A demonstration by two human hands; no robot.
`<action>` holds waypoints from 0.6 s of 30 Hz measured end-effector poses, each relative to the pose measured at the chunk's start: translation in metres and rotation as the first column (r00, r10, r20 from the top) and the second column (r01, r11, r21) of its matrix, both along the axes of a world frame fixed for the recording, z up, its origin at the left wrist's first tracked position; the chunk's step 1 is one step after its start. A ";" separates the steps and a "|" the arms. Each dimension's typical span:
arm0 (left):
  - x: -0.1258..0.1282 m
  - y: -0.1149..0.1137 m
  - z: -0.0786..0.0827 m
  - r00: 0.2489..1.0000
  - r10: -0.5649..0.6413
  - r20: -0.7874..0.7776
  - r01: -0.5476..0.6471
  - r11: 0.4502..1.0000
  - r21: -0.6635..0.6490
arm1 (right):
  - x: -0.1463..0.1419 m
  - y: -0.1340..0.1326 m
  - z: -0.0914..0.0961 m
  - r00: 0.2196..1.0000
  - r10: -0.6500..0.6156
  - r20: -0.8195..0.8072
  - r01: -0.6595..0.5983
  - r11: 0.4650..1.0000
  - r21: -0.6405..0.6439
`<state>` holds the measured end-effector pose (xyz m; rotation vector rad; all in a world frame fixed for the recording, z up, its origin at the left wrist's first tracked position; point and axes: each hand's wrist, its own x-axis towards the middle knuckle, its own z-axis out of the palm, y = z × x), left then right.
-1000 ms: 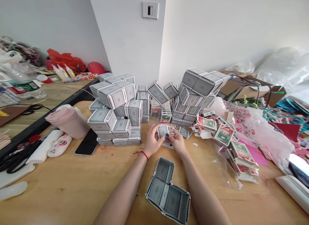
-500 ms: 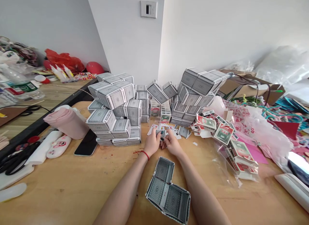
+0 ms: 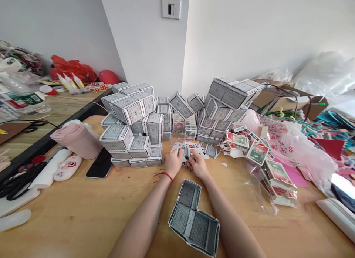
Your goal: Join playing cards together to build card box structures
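Between my two hands is a grey-patterned playing card [image 3: 186,153], its back facing up. My left hand [image 3: 173,162] is closed on its left side, the thumb raised along the edge; a red string bracelet circles that wrist. On the right side my right hand [image 3: 197,163] pinches the same card, with the lower fingers curled beneath. Whether it is one card or a few together, I cannot tell. Loose face-up playing cards [image 3: 205,155] lie just behind my hands. An L-shaped open box piece made of cards [image 3: 191,221] rests between my forearms.
Stacks of card-built boxes stand at left [image 3: 116,138] and right [image 3: 230,93]. Opened card packs [image 3: 256,153] and plastic bags [image 3: 299,139] crowd the right. A phone [image 3: 98,165], a pink roll [image 3: 79,141] and black scissors [image 3: 20,182] lie left.
My left thumb has lifted from the card's face to its edge. The hands have spread slightly apart, showing more of the card. Other things stay in place.
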<state>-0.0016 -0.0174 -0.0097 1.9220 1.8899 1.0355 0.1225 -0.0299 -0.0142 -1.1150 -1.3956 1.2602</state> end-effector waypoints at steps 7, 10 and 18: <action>-0.004 -0.001 0.004 0.994 -0.043 0.096 0.047 0.998 -0.039 | 0.010 0.002 -0.001 0.972 -0.235 -0.014 0.235 0.966 0.105; -0.006 -0.003 0.007 0.987 -0.121 0.102 0.121 0.993 0.004 | 0.029 0.007 0.000 0.855 -0.513 0.072 0.489 0.845 0.218; 0.000 -0.010 0.008 0.941 -0.302 -0.151 0.316 0.946 0.075 | 0.051 0.009 0.002 0.410 -0.859 0.306 0.755 0.508 0.415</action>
